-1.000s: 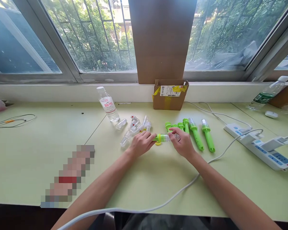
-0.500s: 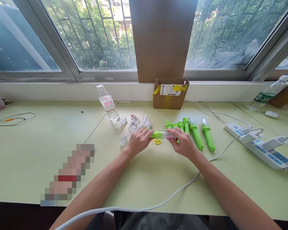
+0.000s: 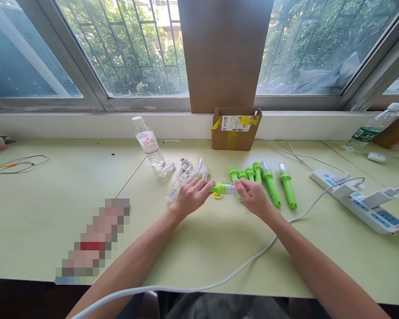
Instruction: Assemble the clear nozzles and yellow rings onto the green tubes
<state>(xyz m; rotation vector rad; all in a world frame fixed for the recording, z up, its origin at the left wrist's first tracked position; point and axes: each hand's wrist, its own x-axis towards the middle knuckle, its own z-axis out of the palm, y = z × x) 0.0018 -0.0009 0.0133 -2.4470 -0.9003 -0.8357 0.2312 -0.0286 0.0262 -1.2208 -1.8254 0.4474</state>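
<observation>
Both hands hold a green plastic tube with a yellow ring and a clear ribbed cap (image 3: pixel 227 188) level above the table. My left hand (image 3: pixel 194 195) is closed round its green end. My right hand (image 3: pixel 252 196) pinches the far end of the clear cap, which its fingers partly hide. Left of it lies a pile of clear caps (image 3: pixel 181 177), some with a red dot inside. Behind my right hand are several green tubes (image 3: pixel 250 173) without caps. Two capped green tubes (image 3: pixel 288 190) lie to the right. A yellow ring (image 3: pixel 217 196) is on the table just below the held tube.
A water bottle (image 3: pixel 148 142) stands behind the caps, and an open cardboard box (image 3: pixel 231 139) stands by the sill. To the right lies a white power strip (image 3: pixel 355 201) with plugs. Its white cable (image 3: pixel 249 267) runs under my right forearm and across the front.
My right hand's fingers have curled in, and its grip on the clear cap has shifted, uncovering less of the cap's end. My left hand stays closed on the green end.
</observation>
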